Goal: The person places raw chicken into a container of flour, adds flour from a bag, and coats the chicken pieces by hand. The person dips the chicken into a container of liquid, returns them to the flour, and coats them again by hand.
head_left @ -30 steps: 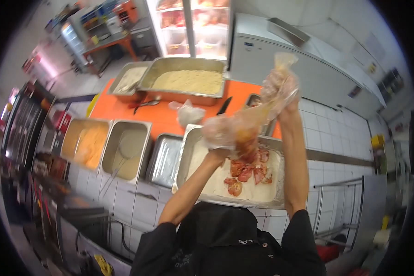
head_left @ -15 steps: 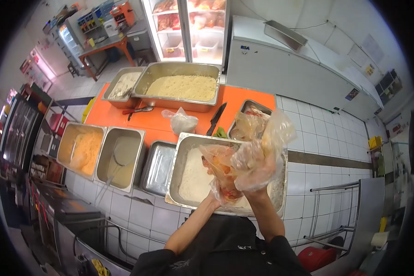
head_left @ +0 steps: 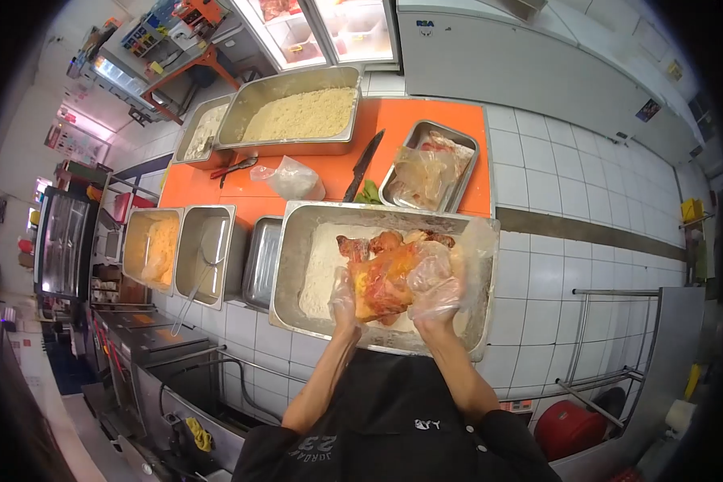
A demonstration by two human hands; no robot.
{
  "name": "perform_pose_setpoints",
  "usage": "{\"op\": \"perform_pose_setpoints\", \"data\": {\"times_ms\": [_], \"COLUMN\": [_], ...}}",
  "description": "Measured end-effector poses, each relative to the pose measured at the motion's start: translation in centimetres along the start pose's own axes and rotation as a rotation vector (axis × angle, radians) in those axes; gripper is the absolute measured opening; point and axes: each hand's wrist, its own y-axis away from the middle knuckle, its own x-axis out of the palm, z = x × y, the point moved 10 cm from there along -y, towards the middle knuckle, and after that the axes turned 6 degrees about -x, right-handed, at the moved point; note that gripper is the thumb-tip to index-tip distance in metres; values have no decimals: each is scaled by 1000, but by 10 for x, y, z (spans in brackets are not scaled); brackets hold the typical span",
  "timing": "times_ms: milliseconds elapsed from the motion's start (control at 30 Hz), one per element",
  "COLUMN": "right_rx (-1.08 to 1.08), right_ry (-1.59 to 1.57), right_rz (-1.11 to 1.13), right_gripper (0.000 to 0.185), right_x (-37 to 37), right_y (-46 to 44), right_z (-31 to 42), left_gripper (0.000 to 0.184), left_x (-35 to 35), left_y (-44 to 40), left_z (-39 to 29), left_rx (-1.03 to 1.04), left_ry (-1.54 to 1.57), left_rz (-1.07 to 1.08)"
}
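Note:
Red-orange, marinated raw chicken point(head_left: 386, 277) is over a large steel pan of white flour point(head_left: 316, 277), with darker pieces spread along its far side. My left hand point(head_left: 343, 299), in a clear plastic glove, holds the chicken's left side. On the right side, my gloved right hand point(head_left: 436, 299) grips it, with loose clear plastic bunched over the fingers. More clear plastic point(head_left: 479, 245) hangs by the pan's right wall. The undersides of the chicken and my fingertips are hidden.
Behind the pan, an orange table point(head_left: 386, 112) bears a knife point(head_left: 365, 165), a bagged white powder point(head_left: 297, 178), a tray with bagged meat point(head_left: 422, 181) and a deep pan of crumbs point(head_left: 301, 112). At left, a strainer point(head_left: 209, 255) rests in a steel pan beside orange shreds point(head_left: 162, 251).
The chicken, earlier inside a clear bag held up between my hands, now shows uncovered and lower over the flour. My hands have moved apart to its two sides. The view has tilted down.

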Motion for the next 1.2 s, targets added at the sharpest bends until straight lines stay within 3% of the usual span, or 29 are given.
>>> {"op": "perform_pose_setpoints", "data": {"times_ms": [100,133,200,233,267,300,333,367,400,433,500,533,600,633,667,700,733,800,833,867,900,967,1000,1033,1067,1100,1133,1200], "right_rx": [8,-7,-28,-36,-33,-28,118,253,254,298,346,355,343,421,511,531,523,316,264,206,-101,-754,-1143,-1142,-1141,-567,-584,-674], "right_ry": [-46,-39,-39,217,338,458,611,751,737,645,564,608,629,542,465,589,593,594,664,734,971,1407,1560,1545,1529,1234,1240,1780], "right_rz": [84,-4,-96,-75,-73,-71,-105,-131,-147,4,172,186,217,164,102,111,122,334,407,478,577,846,841,824,807,739,732,548], "right_gripper": [32,31,30,32,38,47,36,32,32,30,30,28,27,28,29,33,33,37,37,37,34,30,29,31,33,37,37,43], "right_x": [-31,-60,-94,-111,-121,-132,-147,-160,-177,-187,-179,-178,-153,-153,-159,-152,-138,-89,-64,-39,-18,67,102,130,158,161,176,178], "right_y": [-30,-49,-62,-57,-51,-44,-37,-37,-41,-42,-34,-34,-43,-41,-31,-27,-28,-35,-37,-47,-72,-76,-72,-81,-89,-122,-130,-156], "right_z": [5,12,14,12,7,2,-14,-26,-38,-67,-79,-80,-70,-65,-58,-42,-29,5,22,36,53,79,93,99,106,95,93,79], "left_gripper": [37,34,32,27,23,19,19,24,28,33,28,28,24,26,26,25,24,24,28,28,27,22,23,24,26,27,30,33], "left_x": [-9,-2,28,36,50,69,65,68,63,58,42,42,79,69,77,89,65,17,3,9,14,60,86,112,148,179,202,194], "left_y": [13,39,76,84,95,116,123,126,122,118,141,147,162,160,190,201,185,154,120,100,81,75,52,29,9,9,10,-26], "left_z": [-4,-47,-90,-101,-111,-118,-119,-138,-147,-156,-181,-179,-186,-194,-203,-204,-193,-169,-159,-150,-140,-142,-157,-171,-173,-187,-195,-182], "left_rx": [82,396,711,730,1003,1315,1309,1185,1107,1030,1260,1262,1423,1155,1147,969,1008,1063,742,761,788,1154,1076,996,893,876,854,908], "left_ry": [-116,-247,-375,-319,-836,-1276,-1289,-1055,-959,-857,-765,-761,-1148,-999,-1011,-832,-944,-1162,-1039,-1191,-1338,-1168,-995,-813,-1034,-1208,-1378,-1437], "left_rz": [-170,-191,-193,-230,-354,-625,-617,-501,-431,-371,-465,-480,-627,-402,-400,-234,-343,-587,-501,-486,-471,-504,-378,-271,-72,-157,-245,-162]}}
